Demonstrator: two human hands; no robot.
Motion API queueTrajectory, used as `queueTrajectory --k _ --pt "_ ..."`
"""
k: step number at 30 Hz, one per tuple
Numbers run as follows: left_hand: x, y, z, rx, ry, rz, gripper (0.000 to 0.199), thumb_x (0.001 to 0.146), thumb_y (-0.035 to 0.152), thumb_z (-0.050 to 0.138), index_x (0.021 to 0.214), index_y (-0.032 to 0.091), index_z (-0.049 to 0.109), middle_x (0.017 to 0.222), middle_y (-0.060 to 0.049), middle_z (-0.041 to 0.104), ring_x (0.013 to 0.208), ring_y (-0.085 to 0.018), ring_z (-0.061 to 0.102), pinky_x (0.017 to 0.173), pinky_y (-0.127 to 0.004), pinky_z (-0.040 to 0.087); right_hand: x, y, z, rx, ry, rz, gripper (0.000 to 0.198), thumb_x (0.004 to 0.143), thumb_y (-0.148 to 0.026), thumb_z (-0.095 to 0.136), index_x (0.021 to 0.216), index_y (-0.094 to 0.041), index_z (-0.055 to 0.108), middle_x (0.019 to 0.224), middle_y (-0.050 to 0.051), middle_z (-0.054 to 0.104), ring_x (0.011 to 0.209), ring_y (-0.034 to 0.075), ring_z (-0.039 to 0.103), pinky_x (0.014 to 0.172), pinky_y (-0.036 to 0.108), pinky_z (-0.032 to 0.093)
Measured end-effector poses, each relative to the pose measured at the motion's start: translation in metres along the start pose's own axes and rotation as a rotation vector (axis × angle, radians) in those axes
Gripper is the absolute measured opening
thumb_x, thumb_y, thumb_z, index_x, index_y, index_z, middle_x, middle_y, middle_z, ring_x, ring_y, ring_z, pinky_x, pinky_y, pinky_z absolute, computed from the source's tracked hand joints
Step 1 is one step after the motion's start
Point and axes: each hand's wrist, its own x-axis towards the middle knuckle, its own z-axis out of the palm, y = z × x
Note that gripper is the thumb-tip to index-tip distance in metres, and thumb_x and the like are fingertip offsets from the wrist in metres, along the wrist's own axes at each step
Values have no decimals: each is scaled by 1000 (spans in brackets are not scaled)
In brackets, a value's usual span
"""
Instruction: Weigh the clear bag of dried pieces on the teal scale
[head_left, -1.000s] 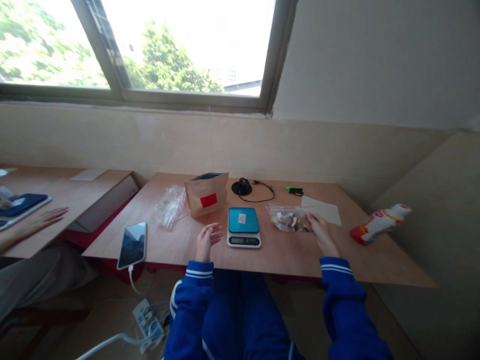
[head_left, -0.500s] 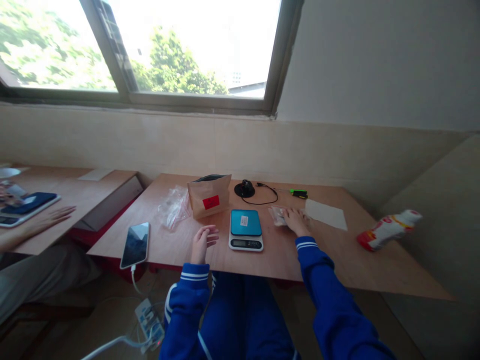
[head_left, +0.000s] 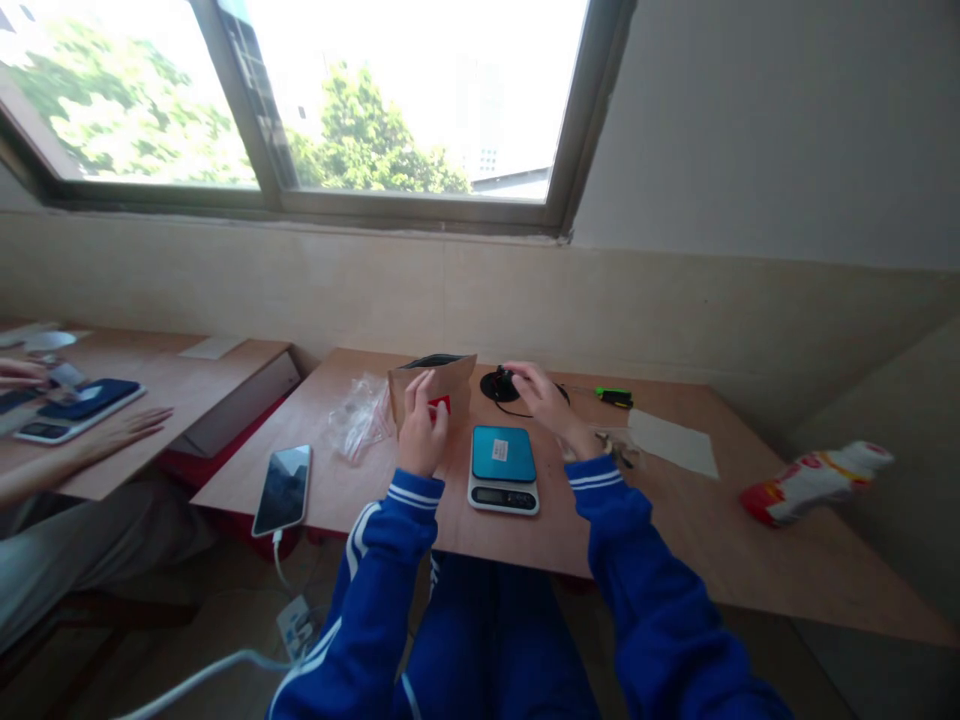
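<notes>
In the head view, the person sat at a wooden table (head_left: 675, 540) under a window. A brown paper bag (head_left: 450, 378) stood upright on the table, just behind and to the left of a small blue scale (head_left: 503, 466). The bag's top was open and dark inside.

The left hand (head_left: 421, 432) was pressed against the front of the bag. Its fingers (head_left: 414, 392) pointed up along the bag and covered most of a red sticker (head_left: 441, 403). It could not be told whether the fingers gripped the bag or only rested flat on it.

The right hand (head_left: 546, 402) hovered behind the scale, just to the right of the bag's open top. Its fingers (head_left: 523, 373) were spread wide and held nothing. A black round thing (head_left: 498, 386) with a thin wire lay partly hidden under that hand.

The left hand was the nearer one to the bag. The bag stood taller than it was wide.

To the right of the scale, a clear bag of small bits (head_left: 616, 446) peeked out beside the blue sleeve, mostly hidden. A crumpled clear bag (head_left: 361, 417) and a phone (head_left: 283, 489) lay left of the scale. Far left of the scale, another person's hand (head_left: 124, 428) rested on a second table, cut off by the edge.
</notes>
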Motion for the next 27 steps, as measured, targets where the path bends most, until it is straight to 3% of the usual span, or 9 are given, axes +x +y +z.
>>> queueTrajectory --k 2,4,8,10,13,17,21,27 --pt "18 -3 6 197 -83 79 54 85 20 49 138 20 39 144 -13 39 126 -27 47 94 -38 48 29 -28 16 95 -86 -86 33 95 -29 38 118 -15 57 121 11 61 114 18 56 101 35 41" --pt "29 -11 9 337 -149 94 56 84 16 48 139 18 35 145 -14 38 128 -28 46 94 -39 49 54 -46 33 126 -143 -131 30 93 -21 40 113 -13 60 117 12 64 110 17 58 98 33 43" --pt "27 -35 7 409 -156 147 37 85 13 46 122 16 47 123 -13 52 112 -24 57 90 -37 50 81 -54 62 118 -309 -97 29 83 -4 40 93 -11 66 96 8 69 91 15 62 85 29 48" --pt "19 -45 2 371 -146 186 24 86 15 48 110 18 52 108 -10 55 99 -22 61 84 -34 52 79 -54 70 130 -427 -83 30 79 -1 41 89 -12 67 89 5 69 83 13 61 79 26 48" --pt "6 -51 -6 281 -141 276 10 88 18 50 96 19 55 96 -6 55 89 -18 61 80 -31 52 61 -54 72 202 -538 -56 29 77 -4 46 98 -12 65 89 3 68 79 12 60 74 24 48" --pt "-15 -48 -19 166 -177 344 10 90 19 48 89 20 58 90 -4 57 87 -15 60 79 -27 51 38 -52 64 234 -678 -47 34 77 -6 47 105 -14 65 94 3 70 85 14 63 77 25 49" --pt "-43 -45 -25 54 -309 344 15 91 19 46 86 19 61 85 -3 59 80 -13 60 73 -23 50 38 -53 55 -56 -735 -24 38 72 1 41 87 -13 73 96 6 73 91 17 65 85 25 47" --pt "-65 -47 -24 32 -284 310 18 92 20 46 87 18 63 86 -4 58 81 -13 60 73 -23 50 40 -67 68 -344 -753 28 39 73 -1 48 102 -12 72 105 11 72 96 22 67 79 24 48"
